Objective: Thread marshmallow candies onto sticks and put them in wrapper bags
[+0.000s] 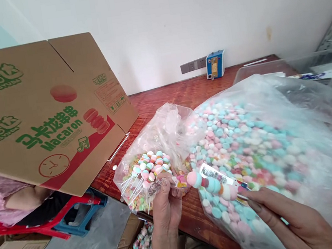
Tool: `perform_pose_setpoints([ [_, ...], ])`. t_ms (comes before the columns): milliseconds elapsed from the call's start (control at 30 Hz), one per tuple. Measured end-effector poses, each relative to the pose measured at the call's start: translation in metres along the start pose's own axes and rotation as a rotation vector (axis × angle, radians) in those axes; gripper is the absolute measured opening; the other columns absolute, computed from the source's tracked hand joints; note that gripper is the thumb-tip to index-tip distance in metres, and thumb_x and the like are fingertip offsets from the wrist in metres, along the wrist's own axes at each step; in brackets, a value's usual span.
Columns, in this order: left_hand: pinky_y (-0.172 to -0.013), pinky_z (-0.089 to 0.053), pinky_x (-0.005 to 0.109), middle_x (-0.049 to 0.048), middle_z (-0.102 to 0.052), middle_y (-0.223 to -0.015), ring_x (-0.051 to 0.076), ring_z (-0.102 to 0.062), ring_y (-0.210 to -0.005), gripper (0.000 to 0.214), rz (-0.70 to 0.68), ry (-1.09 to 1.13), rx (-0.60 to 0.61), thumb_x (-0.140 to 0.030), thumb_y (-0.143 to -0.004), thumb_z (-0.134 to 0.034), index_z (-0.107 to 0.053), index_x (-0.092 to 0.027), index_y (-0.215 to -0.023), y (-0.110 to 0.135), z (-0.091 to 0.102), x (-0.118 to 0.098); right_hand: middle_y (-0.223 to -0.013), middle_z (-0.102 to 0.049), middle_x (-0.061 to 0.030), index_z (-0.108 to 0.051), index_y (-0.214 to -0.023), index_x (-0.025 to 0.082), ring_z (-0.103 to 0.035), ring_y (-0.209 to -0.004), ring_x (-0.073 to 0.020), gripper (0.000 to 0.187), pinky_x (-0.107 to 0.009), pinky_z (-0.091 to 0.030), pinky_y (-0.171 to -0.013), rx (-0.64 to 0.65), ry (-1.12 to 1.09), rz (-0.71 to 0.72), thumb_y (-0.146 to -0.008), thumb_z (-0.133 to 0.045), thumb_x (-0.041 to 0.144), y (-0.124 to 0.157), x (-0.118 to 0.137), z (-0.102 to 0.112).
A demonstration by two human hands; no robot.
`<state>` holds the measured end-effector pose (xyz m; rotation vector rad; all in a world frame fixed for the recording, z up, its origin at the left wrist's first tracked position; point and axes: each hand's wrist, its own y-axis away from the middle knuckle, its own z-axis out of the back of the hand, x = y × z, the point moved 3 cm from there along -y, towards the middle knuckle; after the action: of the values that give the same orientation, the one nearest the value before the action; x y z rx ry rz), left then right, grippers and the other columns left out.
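Note:
My left hand point(164, 207) is closed round a bunch of candy skewers point(150, 168), their pastel sweets fanned above the fingers and white sticks pointing left. My right hand point(285, 217) pinches the stick end of a single wrapped candy skewer point(213, 183), held level between the two hands, its pink tip almost touching the left hand. Behind the bunch lies a small clear bag point(161, 135) with more sweets. A large clear bag point(268, 147) full of pastel sweets fills the right side, under my right hand.
A brown "Macaron" cardboard box point(37, 113) stands open at the left over a red wooden table point(168, 97). A person's arm in pink point(6, 196) shows below it, beside red and blue stools point(74, 215). A blue device point(214, 64) sits by the wall; a clear bin point(300, 65) stands far right.

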<state>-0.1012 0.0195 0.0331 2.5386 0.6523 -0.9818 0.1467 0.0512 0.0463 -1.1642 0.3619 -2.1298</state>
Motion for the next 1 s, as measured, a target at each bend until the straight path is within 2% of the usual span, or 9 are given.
perform_pose_setpoints([
  [100,-0.049,-0.035,0.019,-0.0072,-0.041,-0.056,0.004,-0.036,-0.049,0.038,0.019,-0.043,0.079,-0.036,-0.067,-0.084,-0.052,-0.016,-0.067,0.003,-0.007,0.004,-0.101,-0.077,-0.0024,-0.069,-0.112,0.030,-0.075,-0.086,-0.0222,0.027,-0.027,-0.062,-0.076,0.007,0.047,0.035,-0.089,-0.057,0.027,0.008,-0.007,0.006],
  [233,-0.050,-0.036,0.020,-0.0057,-0.046,-0.061,0.005,-0.039,-0.051,0.034,-0.002,-0.128,0.082,-0.034,-0.067,-0.084,-0.055,-0.016,-0.068,0.002,-0.008,0.007,-0.102,-0.077,-0.0028,-0.066,-0.120,0.032,-0.075,-0.085,-0.0224,0.033,-0.026,-0.062,-0.070,0.046,0.089,0.064,-0.089,-0.056,0.027,0.017,-0.014,0.016],
  [333,-0.051,-0.036,0.021,-0.0041,-0.046,-0.058,0.007,-0.041,-0.051,0.033,-0.039,-0.245,0.175,-0.037,-0.070,-0.081,-0.057,-0.015,-0.065,0.000,-0.011,0.007,-0.098,-0.077,-0.0019,-0.064,-0.123,0.035,-0.075,-0.085,-0.0223,0.036,-0.024,-0.061,-0.065,0.082,0.105,0.077,-0.089,-0.056,0.027,0.019,-0.015,0.025],
  [500,-0.054,-0.034,0.022,-0.0021,-0.051,-0.061,0.008,-0.043,-0.054,0.027,-0.071,-0.397,0.247,-0.034,-0.072,-0.079,-0.060,-0.015,-0.067,-0.002,-0.017,0.007,-0.090,-0.077,-0.0012,-0.070,-0.108,0.033,-0.074,-0.077,-0.0200,0.024,-0.020,-0.059,-0.059,0.075,0.016,0.015,-0.087,-0.061,0.028,0.016,-0.009,0.034],
  [633,-0.057,-0.035,0.023,-0.0013,-0.052,-0.064,0.009,-0.044,-0.059,0.025,-0.073,-0.427,0.269,-0.033,-0.073,-0.078,-0.061,-0.015,-0.069,-0.003,-0.021,0.013,-0.079,-0.075,-0.0005,-0.073,-0.090,0.029,-0.072,-0.068,-0.0182,0.011,-0.019,-0.057,-0.058,0.129,-0.162,-0.226,-0.085,-0.064,0.034,0.018,-0.008,0.029],
  [733,-0.058,-0.036,0.023,-0.0007,-0.053,-0.066,0.010,-0.045,-0.061,0.023,-0.078,-0.427,0.299,-0.033,-0.073,-0.077,-0.061,-0.016,-0.070,-0.006,-0.022,0.018,-0.069,-0.069,-0.0015,-0.071,-0.078,0.024,-0.066,-0.061,-0.0167,0.024,-0.020,-0.053,-0.054,0.255,-0.422,-0.498,-0.085,-0.062,0.045,0.029,-0.010,0.017],
  [833,-0.059,-0.036,0.024,-0.0007,-0.052,-0.066,0.011,-0.045,-0.062,0.025,-0.071,-0.465,0.349,-0.035,-0.072,-0.077,-0.060,-0.017,-0.068,-0.009,-0.023,0.021,-0.047,-0.046,0.0049,-0.066,-0.075,0.021,-0.039,-0.038,-0.0075,0.040,-0.018,-0.035,-0.037,0.299,-0.784,-0.893,-0.079,-0.065,0.060,0.049,-0.012,0.002],
  [900,-0.060,-0.037,0.026,-0.0001,-0.053,-0.067,0.012,-0.046,-0.063,0.028,-0.044,-0.492,0.398,-0.038,-0.071,-0.077,-0.059,-0.016,-0.066,-0.011,-0.023,0.023,-0.044,-0.029,0.0106,-0.063,-0.076,0.019,-0.018,-0.037,-0.0029,0.046,-0.015,-0.021,-0.035,0.263,-1.007,-1.119,-0.073,-0.069,0.065,0.061,-0.010,-0.006],
  [1000,-0.061,-0.038,0.027,0.0008,-0.054,-0.068,0.013,-0.047,-0.063,0.030,0.009,-0.481,0.475,-0.040,-0.071,-0.077,-0.059,-0.016,-0.067,-0.013,-0.024,0.028,-0.047,-0.022,0.0129,-0.062,-0.077,0.018,-0.010,-0.040,-0.0008,0.045,-0.014,-0.016,-0.037,0.184,-1.243,-1.283,-0.068,-0.078,0.059,0.068,-0.003,-0.011],
])
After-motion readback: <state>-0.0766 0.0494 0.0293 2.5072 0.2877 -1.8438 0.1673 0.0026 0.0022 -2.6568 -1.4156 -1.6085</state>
